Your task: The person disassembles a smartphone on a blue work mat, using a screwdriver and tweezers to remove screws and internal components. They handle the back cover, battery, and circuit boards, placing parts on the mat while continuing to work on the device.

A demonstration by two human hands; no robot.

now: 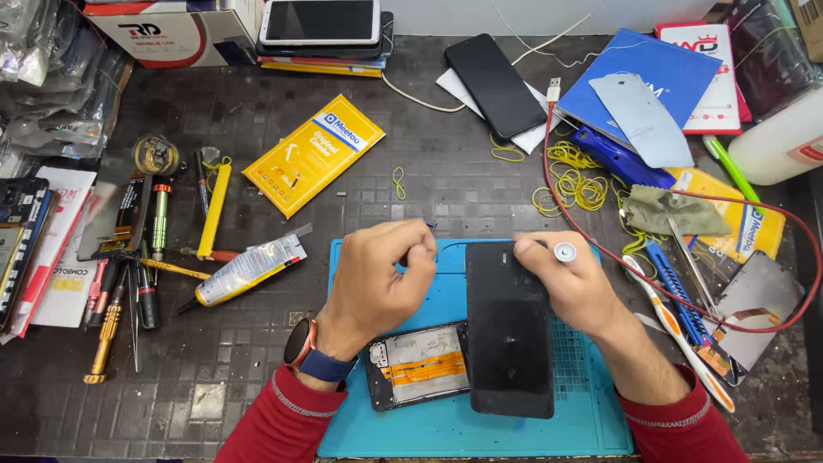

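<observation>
From the head camera we look down on a dark bench (257, 360) with a blue silicone repair mat (446, 433) at its near edge. On the mat lies a black phone screen panel (509, 343), upright to us and running from the mat's far edge toward the near one. Its lower left side overlaps an opened phone body (416, 364), whose orange flex cable and bare frame show.

Our right hand (573, 283) rests on the panel's top right corner, fingers curled on the edge, with a small round silver piece (565, 251) pinched between thumb and forefinger. Our left hand (377, 279), smartwatch (300, 343) on the wrist, is closed in a loose fist just left of the panel's top; we cannot tell whether it holds anything.

Left of the mat lie a glue tube (249, 270), screwdrivers (107, 330) and a yellow pry bar (214, 210). Toward the far edge are a yellow packet (313, 154) and a black phone (495, 86); a red cable (600, 249) loops along the right side, passing close by the right hand.

We judge the risks plain: the panel sits half on the phone body, so an uneven press at one corner could flex or crack it. The small silver piece could slip into the clutter, and the cable could snag the right wrist.
</observation>
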